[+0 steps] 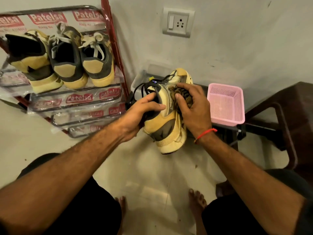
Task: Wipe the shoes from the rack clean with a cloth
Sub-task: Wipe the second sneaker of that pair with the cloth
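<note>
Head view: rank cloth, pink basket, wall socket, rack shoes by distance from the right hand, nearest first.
1. Cloth: bunched under the right hand, pressed on the held shoe.
2. Pink basket: just right of the hand, apart from it.
3. Wall socket: up on the wall, beyond the hand.
4. Rack shoes: far left, on the rack's top shelf.

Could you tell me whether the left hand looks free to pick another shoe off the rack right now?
Probably not: the left hand grips the shoe that is being wiped.
</note>
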`<act>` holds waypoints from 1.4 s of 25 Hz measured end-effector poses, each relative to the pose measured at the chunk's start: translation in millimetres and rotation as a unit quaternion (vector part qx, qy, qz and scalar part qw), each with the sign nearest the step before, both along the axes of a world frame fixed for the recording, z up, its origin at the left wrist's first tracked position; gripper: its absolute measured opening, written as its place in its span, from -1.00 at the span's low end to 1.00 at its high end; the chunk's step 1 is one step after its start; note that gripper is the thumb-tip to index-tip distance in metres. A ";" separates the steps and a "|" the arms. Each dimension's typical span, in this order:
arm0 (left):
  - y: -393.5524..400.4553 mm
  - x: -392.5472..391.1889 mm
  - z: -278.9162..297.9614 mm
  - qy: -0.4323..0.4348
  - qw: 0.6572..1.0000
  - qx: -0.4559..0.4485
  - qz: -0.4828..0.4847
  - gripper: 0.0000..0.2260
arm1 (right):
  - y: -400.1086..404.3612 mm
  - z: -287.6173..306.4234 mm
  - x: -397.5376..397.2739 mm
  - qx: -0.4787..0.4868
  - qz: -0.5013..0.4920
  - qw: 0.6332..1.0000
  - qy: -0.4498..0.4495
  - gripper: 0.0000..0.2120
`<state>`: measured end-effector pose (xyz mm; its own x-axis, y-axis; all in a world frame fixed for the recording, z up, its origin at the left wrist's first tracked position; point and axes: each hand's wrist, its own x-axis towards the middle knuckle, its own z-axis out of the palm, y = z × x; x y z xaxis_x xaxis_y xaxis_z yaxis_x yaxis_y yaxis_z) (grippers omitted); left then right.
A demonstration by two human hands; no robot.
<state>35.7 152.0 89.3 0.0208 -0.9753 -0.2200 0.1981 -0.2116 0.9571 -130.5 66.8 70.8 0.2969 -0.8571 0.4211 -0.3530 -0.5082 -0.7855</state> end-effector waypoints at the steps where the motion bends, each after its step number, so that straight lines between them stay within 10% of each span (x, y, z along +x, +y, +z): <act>1: -1.5 3.2 -1.6 -0.011 1.000 -0.022 0.001 -0.45 | 0.2 4.0 -0.1 0.004 -0.003 1.000 -0.004 -0.71; 8: -2.6 -9.1 -11.7 -0.295 0.931 -0.152 0.149 -0.54 | 13.8 12.3 6.4 0.072 0.010 0.994 -0.082 -0.65; 13: -9.3 -7.5 -17.9 -0.161 0.951 -0.070 0.256 -0.77 | 29.3 4.1 23.3 0.033 0.066 0.997 -0.026 -0.63; 20: -9.2 10.3 -11.0 -0.064 0.965 -0.012 0.254 -0.58 | 42.2 -1.8 14.5 -0.154 0.178 0.962 0.136 -0.64; 25: -10.0 7.2 -5.2 -0.078 0.962 -0.030 0.258 -0.60 | -4.1 -4.4 -6.9 -0.089 0.038 0.989 0.113 -0.77; 30: -11.8 12.8 -8.1 -0.159 0.955 -0.014 0.251 -0.55 | 67.8 0.5 21.4 -0.222 0.261 0.929 0.137 -0.81; 35: -9.8 16.0 -5.9 -0.122 0.958 -0.023 0.260 -0.20 | 2.4 -6.1 -5.3 -0.119 0.076 0.982 0.127 -0.78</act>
